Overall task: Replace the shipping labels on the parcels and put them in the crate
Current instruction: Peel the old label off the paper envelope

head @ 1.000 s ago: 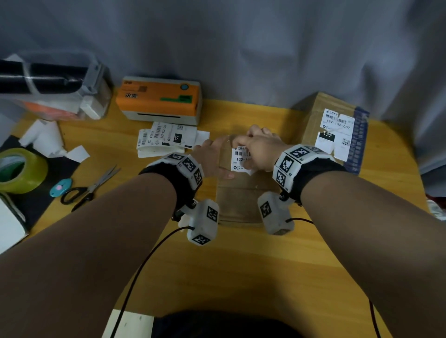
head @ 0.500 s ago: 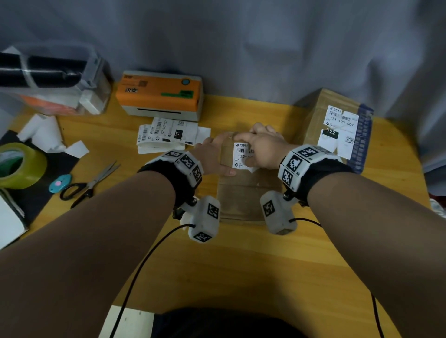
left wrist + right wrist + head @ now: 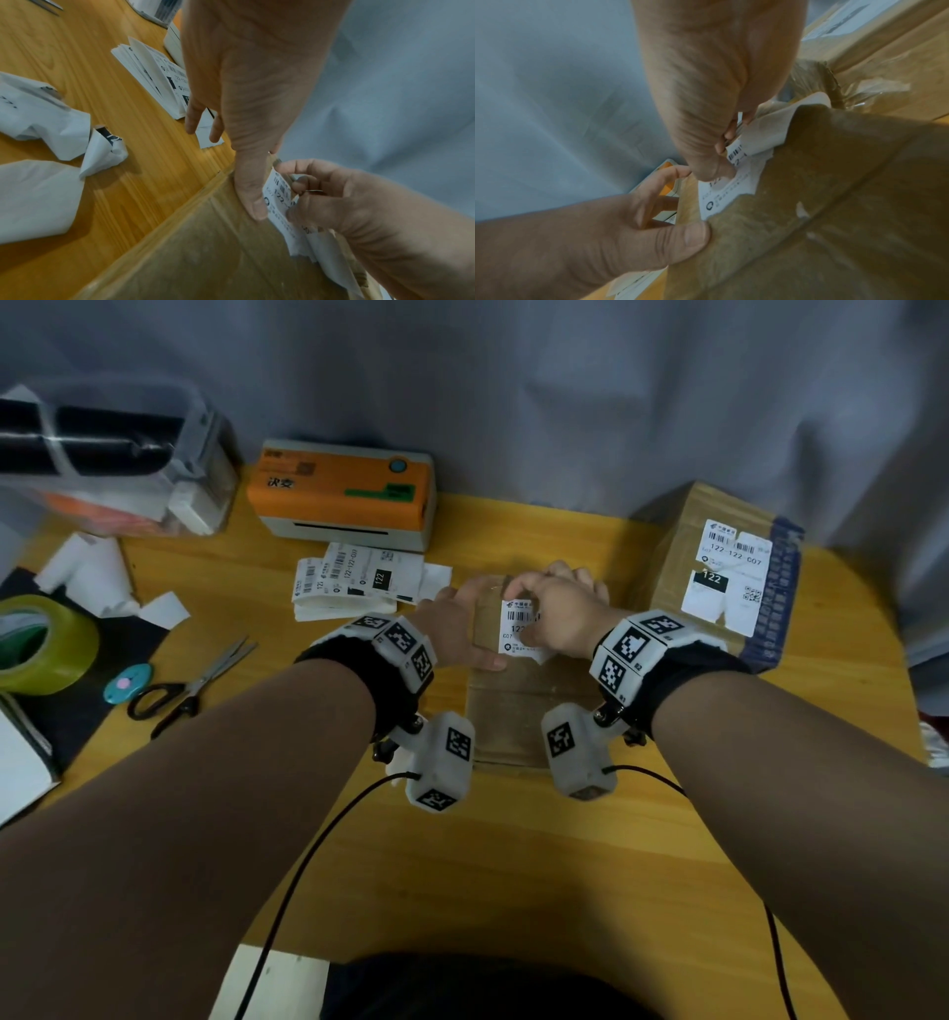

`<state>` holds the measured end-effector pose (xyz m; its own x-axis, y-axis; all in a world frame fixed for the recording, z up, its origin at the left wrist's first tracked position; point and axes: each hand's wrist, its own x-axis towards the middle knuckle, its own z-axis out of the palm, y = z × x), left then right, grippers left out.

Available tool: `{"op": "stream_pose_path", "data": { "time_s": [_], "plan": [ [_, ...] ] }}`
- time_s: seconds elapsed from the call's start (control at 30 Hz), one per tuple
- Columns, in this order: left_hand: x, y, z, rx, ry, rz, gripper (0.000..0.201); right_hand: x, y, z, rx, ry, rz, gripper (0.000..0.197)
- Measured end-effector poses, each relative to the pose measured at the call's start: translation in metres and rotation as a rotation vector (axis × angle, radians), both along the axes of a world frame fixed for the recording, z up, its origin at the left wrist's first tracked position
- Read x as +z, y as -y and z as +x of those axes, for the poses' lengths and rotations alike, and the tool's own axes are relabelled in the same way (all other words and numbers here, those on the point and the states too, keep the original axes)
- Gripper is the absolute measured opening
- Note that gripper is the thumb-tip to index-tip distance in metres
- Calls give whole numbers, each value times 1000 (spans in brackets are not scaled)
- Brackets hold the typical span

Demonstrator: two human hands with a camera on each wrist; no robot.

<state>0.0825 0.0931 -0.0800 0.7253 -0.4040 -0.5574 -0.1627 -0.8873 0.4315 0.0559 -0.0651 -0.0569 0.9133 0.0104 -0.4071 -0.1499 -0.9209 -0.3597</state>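
A flat brown parcel (image 3: 513,711) lies mid-table. A white shipping label (image 3: 516,629) sits on its far end, torn and partly lifted. My right hand (image 3: 560,613) pinches the label's (image 3: 726,194) top edge between thumb and fingertips and curls it up off the cardboard (image 3: 834,203). My left hand (image 3: 457,629) grips the parcel's left edge, thumb on top beside the label (image 3: 279,194), fingers down the side. A second, taller parcel (image 3: 719,567) with labels on it stands at the right.
An orange label printer (image 3: 344,492) stands at the back, with a stack of printed labels (image 3: 359,580) before it. Scissors (image 3: 190,685), a green tape roll (image 3: 41,644) and crumpled backing paper (image 3: 92,577) lie at the left. A clear bin (image 3: 102,459) is far left.
Both hands stay at the label on the flat parcel. The right fingers have shifted slightly along its top edge. The parcel has not moved.
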Motion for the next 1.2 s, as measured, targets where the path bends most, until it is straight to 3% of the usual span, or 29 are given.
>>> {"op": "stream_pose_path", "data": {
  "time_s": [0.17,0.37,0.8,1.1,1.2],
  "plan": [
    [0,2,-1,-4,20,2,106,0,-2,1,10,-8,-48,35],
    [-1,1,-1,3,16,-9,106,0,6,0,52,-35,-38,59],
    [-3,-1,0,6,8,-5,107,-4,4,-1,51,71,2,22],
    [-7,-2,1,21,24,-14,109,6,-10,21,168,-62,-163,24],
    [-10,-2,1,27,26,-6,110,1,-10,19,194,-4,-146,19]
  ]
}}
